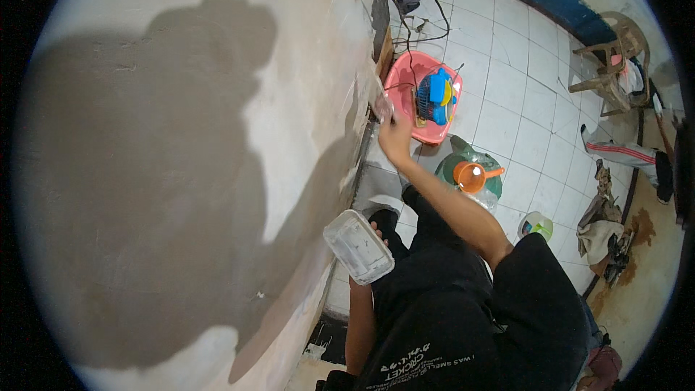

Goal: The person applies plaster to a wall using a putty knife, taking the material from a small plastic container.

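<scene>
My left hand [377, 233] is closed around a white plastic tub [359, 247], its fingers showing at the far rim. White paste is smeared inside the tub, which is tilted close to the wall. My right hand [395, 141] reaches ahead and is closed on a thin, flat, pale putty scraper [381, 101], held against the wall [311, 43]. Motion blurs the scraper, so its exact shape is hard to make out. Pale patches of plaster cover the wall, and my shadow falls broadly over it.
Past my right hand stands a pink basin [399, 72] with a blue-and-yellow basket-like thing [436, 96] inside. An orange dipper [472, 177] rests on a green container [492, 190]. At the right are a plastic chair [615, 65], a small tub [537, 226], rags [601, 239] and another person's leg [626, 150].
</scene>
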Action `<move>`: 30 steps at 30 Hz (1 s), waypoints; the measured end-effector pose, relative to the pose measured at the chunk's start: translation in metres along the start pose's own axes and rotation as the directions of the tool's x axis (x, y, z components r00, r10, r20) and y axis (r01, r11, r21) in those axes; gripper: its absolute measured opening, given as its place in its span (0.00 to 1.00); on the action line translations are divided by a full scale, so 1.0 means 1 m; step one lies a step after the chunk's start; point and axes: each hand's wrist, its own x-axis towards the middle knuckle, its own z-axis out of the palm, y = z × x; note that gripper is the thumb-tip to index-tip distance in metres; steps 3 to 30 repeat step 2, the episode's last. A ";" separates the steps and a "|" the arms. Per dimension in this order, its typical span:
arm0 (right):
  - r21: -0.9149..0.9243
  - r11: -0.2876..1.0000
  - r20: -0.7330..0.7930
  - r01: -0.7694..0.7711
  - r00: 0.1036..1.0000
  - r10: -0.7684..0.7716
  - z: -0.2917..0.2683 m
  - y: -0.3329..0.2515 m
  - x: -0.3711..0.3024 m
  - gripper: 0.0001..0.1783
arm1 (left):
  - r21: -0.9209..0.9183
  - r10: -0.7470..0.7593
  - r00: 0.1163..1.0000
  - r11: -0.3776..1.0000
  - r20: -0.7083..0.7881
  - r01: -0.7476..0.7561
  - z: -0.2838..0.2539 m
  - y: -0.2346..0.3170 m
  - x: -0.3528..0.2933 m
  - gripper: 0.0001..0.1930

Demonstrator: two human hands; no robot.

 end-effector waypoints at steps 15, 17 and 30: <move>-0.091 0.993 0.031 -0.081 0.996 0.084 0.008 0.007 0.035 0.19 | 0.030 -0.049 0.997 0.998 0.055 0.047 -0.019 0.010 -0.001 0.46; -0.091 0.993 0.031 -0.081 0.996 0.084 0.008 0.007 0.035 0.19 | 0.030 -0.049 0.997 0.998 0.055 0.047 -0.019 0.010 -0.001 0.46; -0.091 0.993 0.031 -0.081 0.996 0.084 0.008 0.007 0.035 0.19 | 0.030 -0.049 0.997 0.998 0.055 0.047 -0.019 0.010 -0.001 0.46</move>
